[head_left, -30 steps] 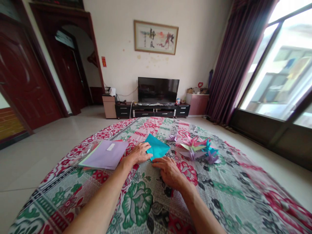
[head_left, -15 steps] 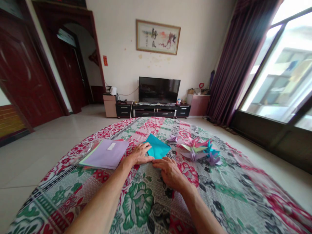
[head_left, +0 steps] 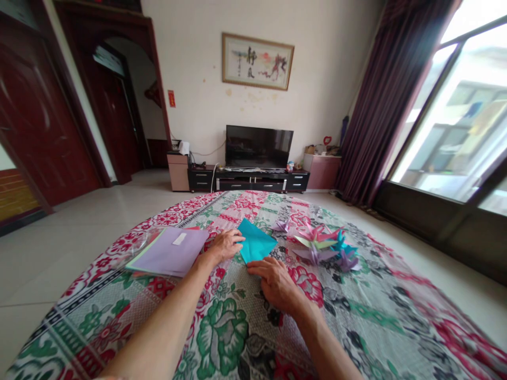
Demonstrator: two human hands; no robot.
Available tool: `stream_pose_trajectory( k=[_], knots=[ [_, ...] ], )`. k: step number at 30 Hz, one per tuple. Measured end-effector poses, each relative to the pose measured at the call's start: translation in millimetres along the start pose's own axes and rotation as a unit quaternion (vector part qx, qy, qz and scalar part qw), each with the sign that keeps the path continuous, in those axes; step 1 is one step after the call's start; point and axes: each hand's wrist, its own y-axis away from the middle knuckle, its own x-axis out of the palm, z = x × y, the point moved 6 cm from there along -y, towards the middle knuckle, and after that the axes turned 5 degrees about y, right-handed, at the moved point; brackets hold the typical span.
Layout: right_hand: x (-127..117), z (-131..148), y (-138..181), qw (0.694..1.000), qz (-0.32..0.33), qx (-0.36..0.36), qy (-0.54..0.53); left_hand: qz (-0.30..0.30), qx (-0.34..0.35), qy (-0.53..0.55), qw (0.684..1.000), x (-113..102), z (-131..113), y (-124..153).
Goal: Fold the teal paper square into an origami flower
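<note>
A folded teal paper (head_left: 256, 244) lies on the flowered cloth of a round table (head_left: 368, 311). My left hand (head_left: 226, 244) rests on the paper's left edge, fingers curled against it and pressing it down. My right hand (head_left: 274, 277) lies flat at the paper's near corner, fingers stretched out with the tips on the corner. Neither hand lifts the paper off the cloth.
A stack of coloured sheets with a lilac one on top (head_left: 170, 251) lies to the left. Several folded paper figures (head_left: 322, 244) in pink, green, blue and purple sit to the right. Beyond the table are a TV (head_left: 259, 147) and a window (head_left: 455, 121).
My left hand has slid up and away along the paper's left edge. My right hand has stayed at the near corner. The paper has shifted slightly.
</note>
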Motion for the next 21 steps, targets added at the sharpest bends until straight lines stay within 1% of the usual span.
stream_pose_trajectory(
  k=[8, 16, 21],
  knots=[
    [-3.6, 2.5, 0.4, 1.0, 0.001, 0.004, -0.011, -0.025, -0.037, 0.01, 0.999, 6.8, 20.5, -12.4],
    [-1.0, 0.8, -0.6, 1.0, 0.012, 0.005, -0.014, -0.061, -0.059, 0.048, 0.995, 4.3, 33.4, -19.1],
    [-0.2, -0.5, 0.8, 1.0, 0.005, 0.0, -0.015, -0.076, -0.068, 0.039, 0.994, 1.5, 38.5, -23.0]
  ],
)
